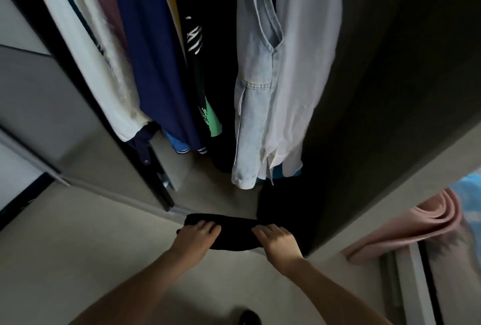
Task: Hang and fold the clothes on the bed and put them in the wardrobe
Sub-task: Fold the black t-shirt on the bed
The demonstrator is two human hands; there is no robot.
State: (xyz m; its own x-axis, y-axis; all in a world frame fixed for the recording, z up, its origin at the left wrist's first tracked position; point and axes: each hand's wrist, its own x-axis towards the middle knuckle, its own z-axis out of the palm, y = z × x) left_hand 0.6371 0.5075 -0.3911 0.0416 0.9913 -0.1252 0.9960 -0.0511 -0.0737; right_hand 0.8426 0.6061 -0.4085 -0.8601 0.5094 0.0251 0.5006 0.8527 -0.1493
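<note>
A folded black garment [235,233] is held out low in front of the open wardrobe [364,90]. My left hand [197,236] grips its left end and my right hand [278,242] grips its right end, fingers curled over the top. Inside the wardrobe hang a white garment [86,64], a navy one [151,51], a black printed shirt [200,64], a pale denim piece [255,95] and a light grey shirt [304,64]. The bed is out of view.
The dark wardrobe side panel stands to the right of my hands. A grey sliding door [39,106] is at the left. A rolled pink mat [421,228] lies at the right. Pale floor [78,259] spreads below. A dark shoe tip [248,318] shows at the bottom.
</note>
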